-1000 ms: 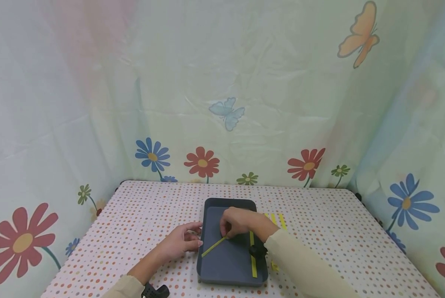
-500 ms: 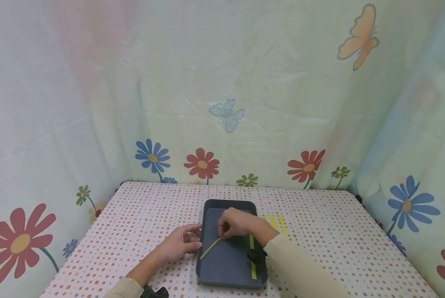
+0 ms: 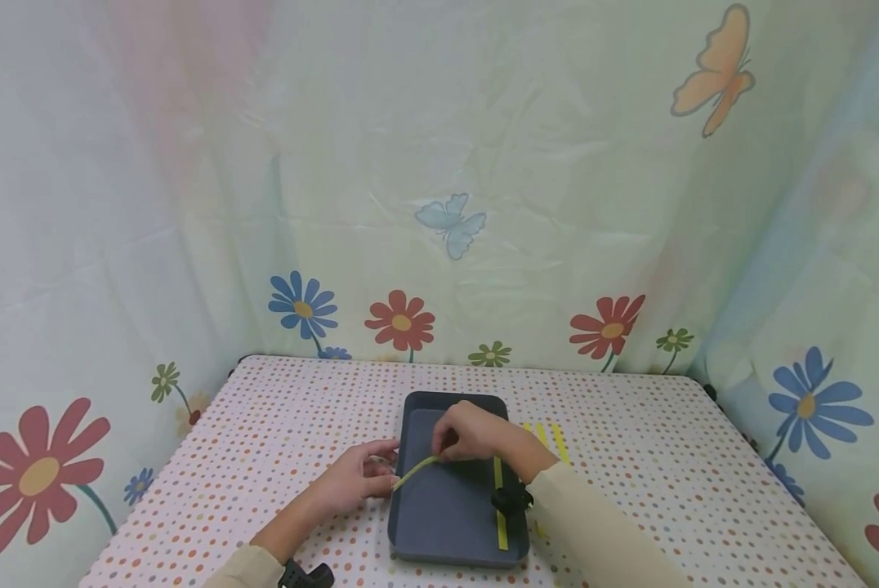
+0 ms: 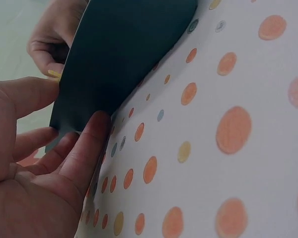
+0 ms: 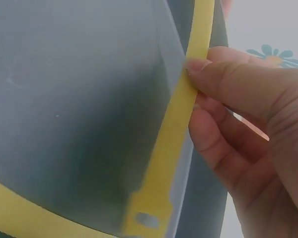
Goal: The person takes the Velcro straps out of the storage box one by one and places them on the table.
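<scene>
A dark grey rectangular tray (image 3: 439, 535) lies on the dotted table. My right hand (image 3: 472, 431), over the tray, pinches a yellow hook-and-loop cable tie (image 3: 415, 468) between thumb and fingers. In the right wrist view the tie (image 5: 171, 129) has a slotted head at its lower end. In the head view it arcs toward the left rim, close to my left thumb. My left hand (image 3: 353, 475) touches the tray's left side, thumb (image 4: 37, 96) at the rim and extended fingers against the outer wall. Another yellow tie (image 3: 501, 531) lies lengthwise along the tray's right side.
Several yellow ties (image 3: 559, 441) lie on the table right of the tray, partly hidden by my right forearm. A black wrist camera (image 3: 307, 575) sits at my left wrist. A flowered curtain (image 3: 439, 147) stands behind the table.
The pinched tie has risen and bends more, its left end shifting up the tray to the left rim beside my thumb. My right hand has lifted slightly; the left stays in place.
</scene>
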A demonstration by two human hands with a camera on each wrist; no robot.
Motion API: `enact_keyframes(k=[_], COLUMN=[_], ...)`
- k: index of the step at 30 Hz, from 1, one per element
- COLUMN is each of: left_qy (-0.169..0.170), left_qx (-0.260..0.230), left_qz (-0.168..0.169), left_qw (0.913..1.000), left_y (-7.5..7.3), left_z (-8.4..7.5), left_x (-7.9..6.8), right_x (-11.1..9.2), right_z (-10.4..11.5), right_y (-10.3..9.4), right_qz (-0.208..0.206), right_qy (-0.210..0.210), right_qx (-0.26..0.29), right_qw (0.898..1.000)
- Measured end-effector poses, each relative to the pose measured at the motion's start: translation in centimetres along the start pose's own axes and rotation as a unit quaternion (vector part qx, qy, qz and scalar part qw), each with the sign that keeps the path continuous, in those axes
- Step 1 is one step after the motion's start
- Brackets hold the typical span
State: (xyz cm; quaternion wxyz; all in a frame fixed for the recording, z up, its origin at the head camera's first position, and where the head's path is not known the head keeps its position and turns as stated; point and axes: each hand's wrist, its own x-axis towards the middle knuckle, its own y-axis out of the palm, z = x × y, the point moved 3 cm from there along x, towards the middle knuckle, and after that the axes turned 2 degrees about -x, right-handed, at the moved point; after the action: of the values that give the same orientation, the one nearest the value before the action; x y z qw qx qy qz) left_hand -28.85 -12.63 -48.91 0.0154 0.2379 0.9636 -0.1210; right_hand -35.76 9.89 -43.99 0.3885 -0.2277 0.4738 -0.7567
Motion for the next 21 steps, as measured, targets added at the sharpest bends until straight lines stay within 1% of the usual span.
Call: enact_keyframes(k=[5, 8, 12, 16, 21], left_qy=[-0.004, -0.008, -0.003, 0.000, -0.002], left_qx=[-0.001, 0.004, 0.009, 0.010, 0.013], left_qz=[-0.001, -0.006, -0.008, -0.005, -0.005], left_qw=[1.0000, 0.9999, 0.9999, 0.9999, 0.9999], left_y=[0.0, 0.0, 0.0, 0.0, 0.0], left_z=[0.0, 0.0, -0.1, -0.2, -0.4], left_x=[0.0, 0.0, -0.1, -0.1, -0.2], right_x=[-0.3, -0.5, -0.8, -1.2, -1.8], right_z=[-0.1, -0.2, -0.4, -0.5, -0.3], right_y=[-0.2, -0.4, -0.4, -0.3, -0.3], right_qz=[-0.009, -0.020, -0.037, -0.048, -0.061], right_qy=[0.009, 0.010, 0.020, 0.028, 0.026], right_qx=[0.031, 0.037, 0.049, 0.080, 0.127], right_qw=[0.999, 0.999, 0.998, 0.995, 0.990])
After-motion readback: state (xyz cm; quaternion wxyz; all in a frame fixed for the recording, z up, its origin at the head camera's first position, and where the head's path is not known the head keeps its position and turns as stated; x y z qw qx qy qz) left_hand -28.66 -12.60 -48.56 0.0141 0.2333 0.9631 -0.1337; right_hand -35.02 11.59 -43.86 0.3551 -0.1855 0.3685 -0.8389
